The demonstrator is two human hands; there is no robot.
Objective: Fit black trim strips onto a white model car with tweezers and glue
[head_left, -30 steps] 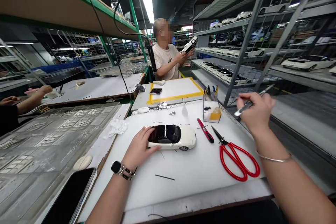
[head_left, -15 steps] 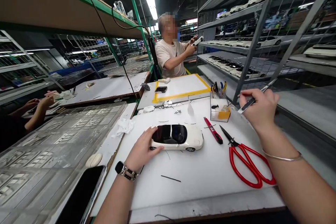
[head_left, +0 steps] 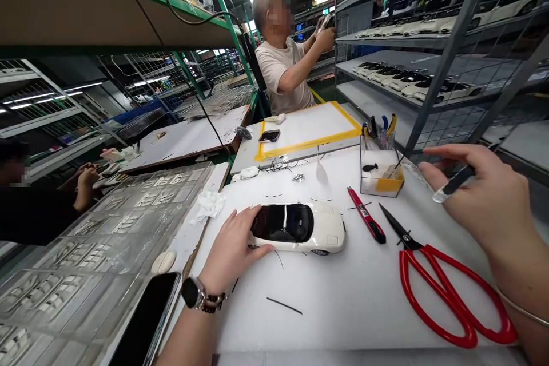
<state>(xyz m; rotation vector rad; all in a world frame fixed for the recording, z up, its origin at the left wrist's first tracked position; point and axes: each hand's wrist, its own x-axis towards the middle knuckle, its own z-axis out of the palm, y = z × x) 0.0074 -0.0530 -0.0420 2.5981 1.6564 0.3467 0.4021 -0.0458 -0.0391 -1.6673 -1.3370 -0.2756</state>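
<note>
A white model car (head_left: 300, 227) with a dark glass top sits on the white work mat (head_left: 343, 291). My left hand (head_left: 234, 249), a watch at its wrist, lies against the car's rear end, fingers curved round it. My right hand (head_left: 489, 200) hovers at the right above the mat, closed on a slim metal tool (head_left: 457, 182) whose tip points toward a clear plastic box (head_left: 381, 174). Red-handled scissors (head_left: 446, 289) lie below that hand, and a red utility knife (head_left: 366, 222) lies between the scissors and the car.
A black phone (head_left: 148, 320) and clear moulded trays (head_left: 86, 251) lie at the left. A person in a beige shirt (head_left: 285, 71) stands at the back holding a model car up to grey shelving (head_left: 429, 77) lined with white cars. Another person's hands (head_left: 88, 177) work at the far left.
My right hand has come nearer and lower with the tool. The person at the back has raised a car to the shelf. My view has shifted closer to the table.
</note>
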